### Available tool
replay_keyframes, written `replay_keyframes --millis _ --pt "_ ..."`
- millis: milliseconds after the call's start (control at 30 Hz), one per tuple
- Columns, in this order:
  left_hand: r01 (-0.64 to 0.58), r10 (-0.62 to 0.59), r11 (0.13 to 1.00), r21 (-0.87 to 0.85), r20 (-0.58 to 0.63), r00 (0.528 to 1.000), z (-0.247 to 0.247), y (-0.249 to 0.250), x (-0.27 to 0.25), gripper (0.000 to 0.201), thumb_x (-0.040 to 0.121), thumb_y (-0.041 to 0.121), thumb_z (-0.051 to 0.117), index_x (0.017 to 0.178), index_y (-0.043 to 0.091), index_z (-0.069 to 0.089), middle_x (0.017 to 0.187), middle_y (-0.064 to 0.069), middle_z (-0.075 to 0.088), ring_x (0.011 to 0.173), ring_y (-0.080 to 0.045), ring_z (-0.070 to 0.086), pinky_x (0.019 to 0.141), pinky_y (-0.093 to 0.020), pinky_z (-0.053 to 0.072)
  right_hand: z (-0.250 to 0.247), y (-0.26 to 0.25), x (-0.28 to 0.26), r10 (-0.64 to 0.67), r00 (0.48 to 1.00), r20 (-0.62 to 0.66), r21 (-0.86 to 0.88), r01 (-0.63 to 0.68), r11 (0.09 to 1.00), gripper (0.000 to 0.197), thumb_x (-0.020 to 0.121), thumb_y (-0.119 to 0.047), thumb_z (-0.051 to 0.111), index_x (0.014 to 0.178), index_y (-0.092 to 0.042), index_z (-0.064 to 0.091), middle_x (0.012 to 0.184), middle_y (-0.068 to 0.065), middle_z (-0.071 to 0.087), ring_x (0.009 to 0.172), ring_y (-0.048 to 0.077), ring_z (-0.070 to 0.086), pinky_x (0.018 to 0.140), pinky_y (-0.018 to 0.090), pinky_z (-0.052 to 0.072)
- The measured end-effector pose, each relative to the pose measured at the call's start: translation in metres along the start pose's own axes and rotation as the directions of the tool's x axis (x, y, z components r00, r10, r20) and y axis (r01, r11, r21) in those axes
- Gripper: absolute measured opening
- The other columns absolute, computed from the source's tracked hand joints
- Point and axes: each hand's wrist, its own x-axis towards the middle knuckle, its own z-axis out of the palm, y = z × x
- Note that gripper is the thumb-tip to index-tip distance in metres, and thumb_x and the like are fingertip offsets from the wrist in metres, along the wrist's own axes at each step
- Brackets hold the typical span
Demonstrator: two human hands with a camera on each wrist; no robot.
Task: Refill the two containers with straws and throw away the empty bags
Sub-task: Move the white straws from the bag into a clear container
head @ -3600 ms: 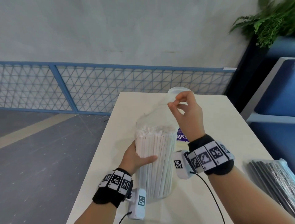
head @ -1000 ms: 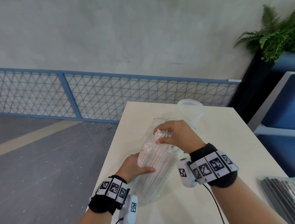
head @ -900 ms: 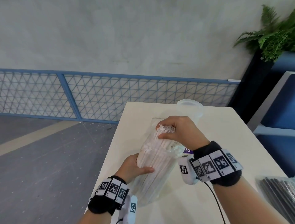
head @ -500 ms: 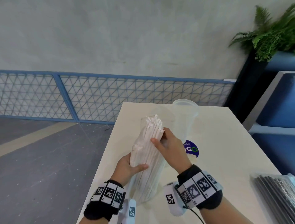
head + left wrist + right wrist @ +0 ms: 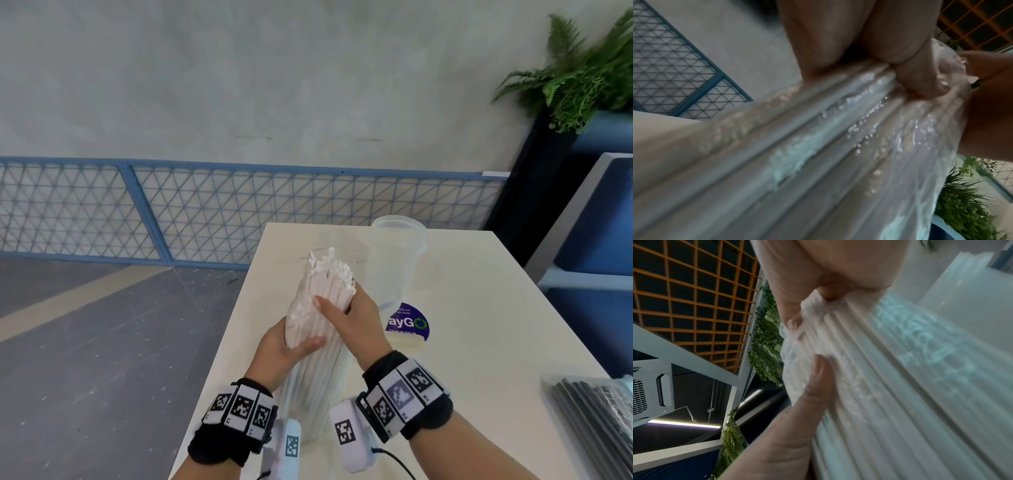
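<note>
Compared w/ half a second ago the white straws (image 5: 329, 284) stick out further above the clear bag (image 5: 310, 387), and the right hand (image 5: 356, 320) now sits lower on the bundle, approx. at the level of the bag's mouth, so the bundle is coming out of the bag bit by bit. A few sec. earlier the right hand was only pinching the bag's top open, so the opening step looks finished and the pulling-out step is in progress. For the task this means the first refill is close, but no straw is in a container yet: the clear container (image 5: 399, 260) stands on the table (image 5: 479, 325) just behind the hands, and it looks empty. The left hand (image 5: 291, 346) grips the bag around its middle, thumb across the front and the other fingers (image 5: 920, 78) curled round the plastic. The right hand's fingers wrap round the exposed straws, thumb (image 5: 818, 378) pressed flat on them, i.e. a closed grip, not spread. The bag's bottom rests on the table near the person. At the right edge lies a second bag w/ dark straws (image 5: 596, 418), not opened as far as I can tell.
</note>
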Motion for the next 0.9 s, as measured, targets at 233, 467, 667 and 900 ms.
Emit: replay_keyframes --millis 233,467,667,900 --pt "0.009 -0.009 1.0 0.0 -0.021 1.0 -0.004 -0.005 0.003 0.029 0.078 0.02 0.07 0.102 0.031 0.058 0.102 0.01 0.069 0.094 0.002 0.066 0.08 -0.015 0.051 -0.002 -0.017 0.012 0.024 0.998 -0.063 0.22 -0.009 0.975 0.031 0.085 -0.021 0.064 0.114 -0.02 0.054 0.109 -0.001 0.065 0.104 0.015 0.062 0.094 0.04 0.05" --pt "0.007 -0.007 0.999 -0.039 -0.014 1.0 -0.005 -0.009 0.004 0.028 0.077 0.02 0.073 0.1 0.029 0.061 0.091 0.014 0.073 0.091 0.002 0.067 0.073 -0.012 0.05 -0.008 -0.018 0.018 -0.023 0.997 -0.08 0.223 0.04 0.974 0.045 0.075 -0.016 0.074 0.116 -0.016 0.053 0.108 -0.001 0.066 0.1 0.011 0.063 0.085 0.025 0.053" --pt "-0.014 0.014 1.0 0.016 0.031 0.999 -0.003 -0.005 0.006 0.029 0.079 0.014 0.07 0.101 0.029 0.059 0.091 0.016 0.071 0.09 0.003 0.067 0.071 -0.01 0.049 0.0 -0.008 0.014 0.079 0.989 -0.122 0.236 -0.048 0.97 0.024 0.073 -0.016 0.076 0.081 -0.032 0.061 0.085 -0.007 0.069 0.085 0.013 0.067 0.081 0.037 0.056" --pt "0.007 -0.007 1.0 0.0 0.012 1.0 -0.005 -0.006 0.007 0.027 0.077 0.018 0.07 0.101 0.027 0.061 0.097 0.009 0.072 0.094 -0.002 0.068 0.074 -0.014 0.051 -0.003 -0.013 0.02 0.11 0.988 -0.105 0.338 -0.069 0.939 0.021 0.078 -0.009 0.07 0.098 -0.005 0.066 0.095 0.013 0.071 0.09 0.026 0.068 0.081 0.043 0.056"
